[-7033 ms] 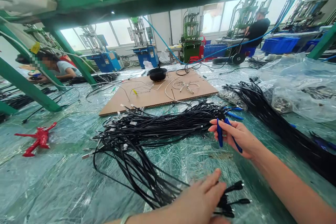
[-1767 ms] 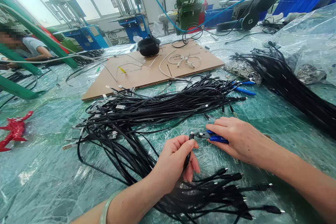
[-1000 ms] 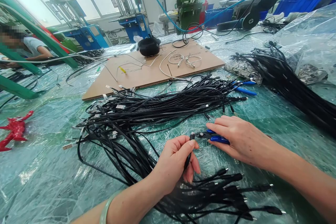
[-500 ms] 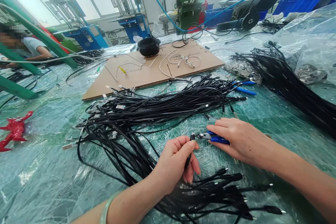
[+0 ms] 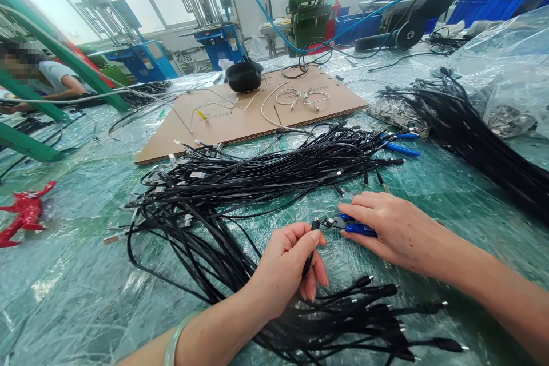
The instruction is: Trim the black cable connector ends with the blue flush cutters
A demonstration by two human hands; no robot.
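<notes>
Between thumb and fingers, my left hand [image 5: 291,257] pinches the end of a black cable [image 5: 307,262], its tip pointing up. My right hand [image 5: 386,229] is wrapped round the blue-handled cutters [image 5: 360,230], whose metal jaws reach to the cable tip. Whether the jaws touch the tip is too small to tell. Below my left wrist lie the plug ends of a black cable bundle [image 5: 355,320], partly hidden by my arm. Behind my hands a pile of black cables [image 5: 266,168] with metal connectors stretches across the table.
Cardboard [image 5: 253,117] holds a black round object [image 5: 243,76] and white cables. Other blue-handled pliers [image 5: 403,148] lie beside the pile. More black cables [image 5: 476,131] are at right, a red figure [image 5: 26,211] at left. A person [image 5: 55,77] sits behind a green frame [image 5: 30,142].
Both hands keep almost the same place and hold. The cutters' jaws have shifted very slightly at the cable tip. At the upper right, a dark figure in the background has moved.
</notes>
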